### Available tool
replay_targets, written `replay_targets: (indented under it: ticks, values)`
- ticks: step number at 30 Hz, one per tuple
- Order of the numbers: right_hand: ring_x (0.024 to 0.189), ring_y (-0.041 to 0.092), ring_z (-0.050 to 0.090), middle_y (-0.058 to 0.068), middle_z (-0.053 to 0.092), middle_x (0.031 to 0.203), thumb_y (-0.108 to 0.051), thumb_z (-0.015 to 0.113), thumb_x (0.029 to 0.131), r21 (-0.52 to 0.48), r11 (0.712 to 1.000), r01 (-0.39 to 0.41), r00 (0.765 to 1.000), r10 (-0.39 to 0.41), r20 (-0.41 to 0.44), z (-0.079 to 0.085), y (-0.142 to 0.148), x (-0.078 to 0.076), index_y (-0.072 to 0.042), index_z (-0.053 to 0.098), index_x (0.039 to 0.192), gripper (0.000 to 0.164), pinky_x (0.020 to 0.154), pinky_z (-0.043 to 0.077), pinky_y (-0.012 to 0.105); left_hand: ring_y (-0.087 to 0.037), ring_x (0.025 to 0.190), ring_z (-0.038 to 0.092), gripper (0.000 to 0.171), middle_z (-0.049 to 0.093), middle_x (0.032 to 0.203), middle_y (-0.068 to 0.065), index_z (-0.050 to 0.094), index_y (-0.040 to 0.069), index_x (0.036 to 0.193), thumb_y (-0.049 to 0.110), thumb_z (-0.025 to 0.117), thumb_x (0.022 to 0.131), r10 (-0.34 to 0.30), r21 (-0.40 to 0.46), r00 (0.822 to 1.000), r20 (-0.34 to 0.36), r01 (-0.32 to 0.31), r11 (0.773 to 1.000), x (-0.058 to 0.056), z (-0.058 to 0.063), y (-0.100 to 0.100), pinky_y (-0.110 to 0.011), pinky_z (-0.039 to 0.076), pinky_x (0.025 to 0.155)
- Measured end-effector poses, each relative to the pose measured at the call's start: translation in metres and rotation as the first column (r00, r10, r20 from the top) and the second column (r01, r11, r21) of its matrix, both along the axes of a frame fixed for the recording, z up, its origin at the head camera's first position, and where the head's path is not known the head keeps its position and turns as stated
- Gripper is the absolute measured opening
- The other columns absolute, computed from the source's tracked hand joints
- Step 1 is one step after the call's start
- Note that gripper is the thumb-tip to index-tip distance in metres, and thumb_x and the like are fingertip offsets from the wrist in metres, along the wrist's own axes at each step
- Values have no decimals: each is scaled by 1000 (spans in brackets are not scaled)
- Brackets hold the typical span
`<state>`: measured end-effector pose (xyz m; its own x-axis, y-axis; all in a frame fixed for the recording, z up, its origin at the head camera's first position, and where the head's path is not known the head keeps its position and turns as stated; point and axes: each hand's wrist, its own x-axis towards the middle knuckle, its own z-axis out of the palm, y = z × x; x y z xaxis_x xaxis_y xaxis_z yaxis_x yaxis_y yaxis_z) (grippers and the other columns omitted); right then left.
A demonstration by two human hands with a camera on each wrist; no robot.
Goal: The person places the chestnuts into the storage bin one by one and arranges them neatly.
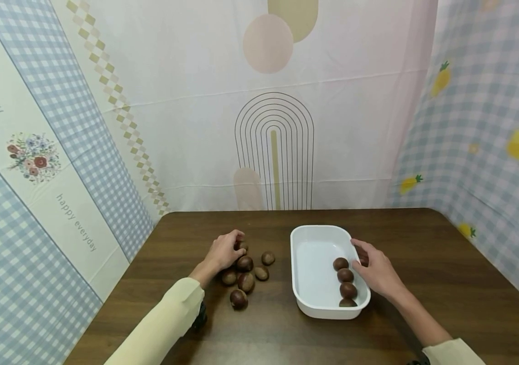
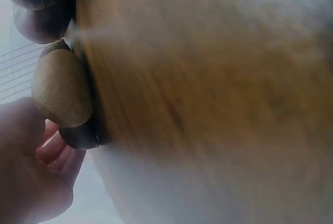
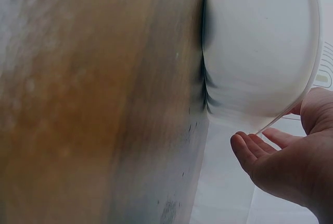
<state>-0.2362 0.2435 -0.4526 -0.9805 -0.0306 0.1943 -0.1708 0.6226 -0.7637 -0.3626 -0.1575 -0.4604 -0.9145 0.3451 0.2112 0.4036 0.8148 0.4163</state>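
Over a loose group of brown chestnuts (image 1: 244, 263) on the left of the table, my left hand (image 1: 224, 251) bends thumb and fingers about the farthest chestnut (image 1: 243, 246). In the left wrist view, the left hand (image 2: 36, 166) is beside a pale-sided chestnut (image 2: 62, 88) and a darker chestnut (image 2: 79, 135), which partly hides the fingers. A white rectangular tray (image 1: 307, 299) holds several chestnuts (image 1: 345, 275) in a row along its right side. At the tray's right rim rests my right hand (image 1: 378, 271), its fingers loosely extended; the right wrist view shows the hand (image 3: 291, 156) at the rim's edge.
The dark wooden table (image 1: 287, 334) carries both the chestnuts and the tray. Behind it hangs a pale printed cloth (image 1: 186, 152), with checked cloths at both sides. Two chestnuts (image 1: 261, 273) lie slightly right of the group, towards the tray.
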Motion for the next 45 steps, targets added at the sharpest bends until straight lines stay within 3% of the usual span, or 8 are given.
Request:
replay_targets:
  ticks: [18,36,45]
  values:
    - [131,54,56,40,48,150,-3,63,103,-12,1000,3,1000,-3,14,1,-1,2,10,40,156,59,105,50,63,-27,114,69,44,73,127,-9,65,7,139,17,79,98,-12,-9,999,-49,12,1000,-5,20,17,-48,55,99]
    - [131,54,56,40,48,149,-3,63,104,3,1000,9,1000,-9,20,1,0,2,9,40,156,58,104,50,64,-26,116,69,42,73,128,-8,65,6,137,18,79,98,-106,-9,990,-95,106,994,-1,40,48,-48,54,100]
    - [130,53,57,39,50,148,-2,63,103,-5,1000,1,1000,-1,1,0,0,3,10,42,155,58,103,51,63,-26,119,68,44,72,131,-9,64,5,139,18,78,100,-132,3,988,-80,132,991,1,45,59,-47,54,102]
